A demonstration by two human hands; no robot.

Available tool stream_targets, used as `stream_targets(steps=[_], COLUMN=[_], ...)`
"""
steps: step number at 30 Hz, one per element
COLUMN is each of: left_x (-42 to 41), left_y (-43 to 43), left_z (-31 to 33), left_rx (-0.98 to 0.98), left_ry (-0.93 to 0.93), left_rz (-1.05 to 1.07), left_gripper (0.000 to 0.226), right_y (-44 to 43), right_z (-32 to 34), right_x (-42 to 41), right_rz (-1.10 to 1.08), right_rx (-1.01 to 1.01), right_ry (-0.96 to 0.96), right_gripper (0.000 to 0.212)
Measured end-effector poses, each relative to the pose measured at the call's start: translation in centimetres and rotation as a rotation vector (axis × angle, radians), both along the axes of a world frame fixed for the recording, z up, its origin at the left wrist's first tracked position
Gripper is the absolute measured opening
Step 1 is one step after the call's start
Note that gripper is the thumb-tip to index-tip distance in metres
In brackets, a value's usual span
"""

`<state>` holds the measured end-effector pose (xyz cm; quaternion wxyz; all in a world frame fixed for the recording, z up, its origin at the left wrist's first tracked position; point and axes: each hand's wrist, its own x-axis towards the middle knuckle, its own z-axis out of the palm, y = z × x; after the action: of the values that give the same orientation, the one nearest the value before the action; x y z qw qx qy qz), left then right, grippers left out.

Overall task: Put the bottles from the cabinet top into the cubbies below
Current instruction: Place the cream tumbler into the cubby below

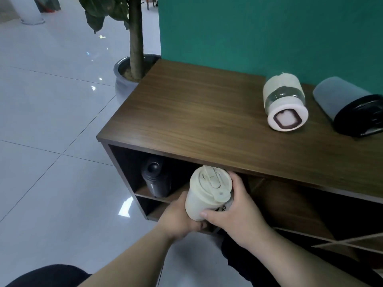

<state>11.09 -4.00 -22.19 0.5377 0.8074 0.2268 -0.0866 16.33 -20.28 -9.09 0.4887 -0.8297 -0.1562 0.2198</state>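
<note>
A cream tumbler [205,193] with a flip lid is upright in front of the top left cubby [132,172] of the dark wooden cabinet [207,112]. My left hand [178,219] grips its base from the left and my right hand [238,212] wraps its right side. A dark bottle [155,179] stands inside that same cubby, at the back left. On the cabinet top a cream bottle with a clear band [285,104] and a grey bottle with a black lid [350,105] stand near the green wall.
A potted plant [135,65] in a grey pot stands just behind the cabinet's left end. Glossy white floor tiles [51,121] stretch to the left. A lower left cubby [149,208] and cubbies to the right [290,204] lie below. My dark-clothed knees show at the bottom.
</note>
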Motion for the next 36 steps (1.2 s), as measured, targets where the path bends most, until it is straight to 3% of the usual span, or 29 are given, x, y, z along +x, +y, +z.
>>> stream_targets(steps=[2, 5, 8, 11, 16, 18, 21, 27, 32, 36], left_x=[1.4, 3.3, 4.4, 4.8, 5.1, 5.6, 5.8, 4.9, 4.6, 4.9], left_y=[0.1, 0.0, 0.2, 0.4, -0.1, -0.6, -0.9, -1.2, -1.0, -0.8], left_z=[-2.5, -3.7, -4.9, -5.2, -5.3, -5.0, -5.7, -6.6, -6.5, -6.3], left_rx=[-0.004, 0.165, 0.247, 0.201, 0.251, 0.410, 0.587, 0.495, 0.402, 0.381], left_ry=[-0.014, -0.090, -0.083, 0.056, 0.052, 0.065, 0.069, -0.047, -0.045, -0.016], left_rz=[0.008, 0.004, -0.009, 0.022, 0.057, -0.051, -0.099, 0.060, 0.106, 0.084], left_gripper=[0.079, 0.081, 0.093, 0.096, 0.080, 0.072, 0.080, 0.080, 0.071, 0.077], right_y=[0.8, 1.9, 2.5, 2.6, 2.9, 3.0, 3.2, 3.2, 3.6, 3.8], right_z=[-0.8, -1.7, -2.4, -3.1, -4.0, -4.0, -4.1, -4.6, -5.2, -5.6], right_x=[0.8, 1.7, 2.1, 2.3, 2.6, 2.8, 2.9, 2.8, 2.5, 2.1], right_rz=[-0.067, -0.120, -0.153, -0.164, -0.174, -0.180, -0.192, -0.210, -0.265, -0.347], right_rx=[-0.007, -0.028, -0.052, -0.081, -0.080, -0.080, -0.092, -0.139, -0.162, -0.156], right_ry=[-0.009, -0.028, -0.037, -0.027, -0.029, -0.028, -0.037, -0.051, -0.101, -0.119], right_gripper=[0.084, 0.073, 0.076, 0.076, 0.077, 0.076, 0.079, 0.081, 0.086, 0.090])
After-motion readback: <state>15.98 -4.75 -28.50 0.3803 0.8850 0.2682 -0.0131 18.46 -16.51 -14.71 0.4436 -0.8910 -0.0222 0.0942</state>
